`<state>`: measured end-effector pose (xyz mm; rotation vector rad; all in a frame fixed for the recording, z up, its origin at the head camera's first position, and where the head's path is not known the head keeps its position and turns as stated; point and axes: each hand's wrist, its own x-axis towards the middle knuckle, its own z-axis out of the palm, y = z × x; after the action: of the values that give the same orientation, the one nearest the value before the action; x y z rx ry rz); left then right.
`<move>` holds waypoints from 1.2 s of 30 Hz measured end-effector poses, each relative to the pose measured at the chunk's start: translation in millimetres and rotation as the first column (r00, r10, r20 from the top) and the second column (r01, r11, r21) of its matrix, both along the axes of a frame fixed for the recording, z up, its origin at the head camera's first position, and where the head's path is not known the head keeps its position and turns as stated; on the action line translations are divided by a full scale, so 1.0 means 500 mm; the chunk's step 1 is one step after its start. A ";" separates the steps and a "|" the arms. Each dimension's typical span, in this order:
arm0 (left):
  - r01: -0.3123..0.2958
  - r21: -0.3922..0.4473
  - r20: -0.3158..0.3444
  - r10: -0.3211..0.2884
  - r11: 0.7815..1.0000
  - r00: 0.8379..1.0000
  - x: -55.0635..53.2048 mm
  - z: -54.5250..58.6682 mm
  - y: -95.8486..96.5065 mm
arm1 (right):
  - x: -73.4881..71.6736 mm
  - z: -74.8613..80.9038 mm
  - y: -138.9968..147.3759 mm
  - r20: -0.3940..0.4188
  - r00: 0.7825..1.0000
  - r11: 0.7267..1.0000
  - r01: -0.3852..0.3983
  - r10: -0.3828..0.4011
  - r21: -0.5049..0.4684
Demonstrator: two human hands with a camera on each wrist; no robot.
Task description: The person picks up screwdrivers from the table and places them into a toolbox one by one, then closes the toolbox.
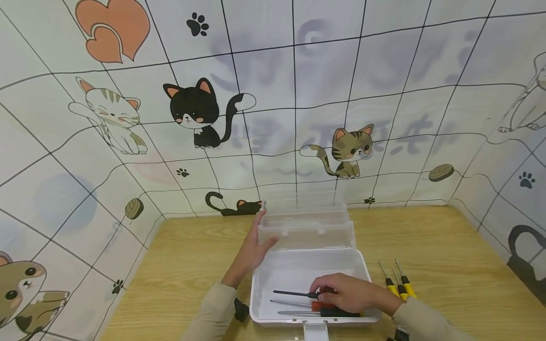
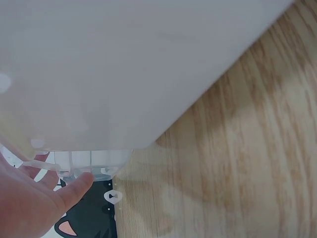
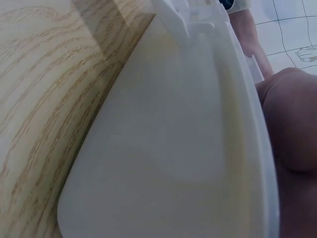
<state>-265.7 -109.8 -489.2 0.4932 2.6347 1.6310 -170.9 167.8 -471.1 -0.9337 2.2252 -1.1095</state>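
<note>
A white plastic toolbox [image 1: 255,300] sits on the table with its clear lid [image 1: 307,237] raised. My left hand [image 1: 254,246] holds the lid's left edge, thumb toward the inside; the left wrist view shows this hand [image 2: 44,203] at the lid beyond the box wall [image 2: 124,74]. Inside the box, my right hand [image 1: 343,291] grips a dark-shafted screwdriver [image 1: 292,293], its handle mostly hidden by the fingers. Nearer the front wall lie a red-handled screwdriver [image 1: 294,303] and a black-handled screwdriver [image 1: 300,312], shafts pointing left. In the right wrist view, the box wall [image 3: 163,139] hides most of the right hand [image 3: 297,129].
Right of the box, several small yellow-and-black screwdrivers [image 1: 407,288] lie on the wooden table [image 1: 192,265]. A white latch [image 1: 315,331] hangs down at the box's front. Behind and beside the table rises a cat-patterned covering [image 1: 273,128].
</note>
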 end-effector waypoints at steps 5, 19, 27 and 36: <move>-0.001 0.004 0.004 0.001 1.000 1.000 0.002 -0.001 -0.001 | -0.001 -0.004 -0.001 0.017 1.000 1.000 0.003 -0.003 0.005; 0.001 -0.004 0.001 -0.001 1.000 1.000 0.000 0.000 0.003 | -0.005 -0.005 -0.002 -0.006 0.999 0.997 0.039 -0.038 0.071; 0.001 0.008 0.009 -0.001 1.000 1.000 -0.004 -0.003 0.002 | -0.011 -0.008 -0.005 -0.021 0.999 0.994 0.045 -0.043 0.104; -0.002 -0.004 0.013 0.002 1.000 1.000 -0.002 -0.003 0.001 | -0.014 -0.015 -0.005 -0.055 0.998 0.994 0.045 -0.039 0.098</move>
<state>-266.8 -109.0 -490.6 0.4778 2.6296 1.6232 -178.1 165.1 -478.8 -0.8883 2.3297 -0.9936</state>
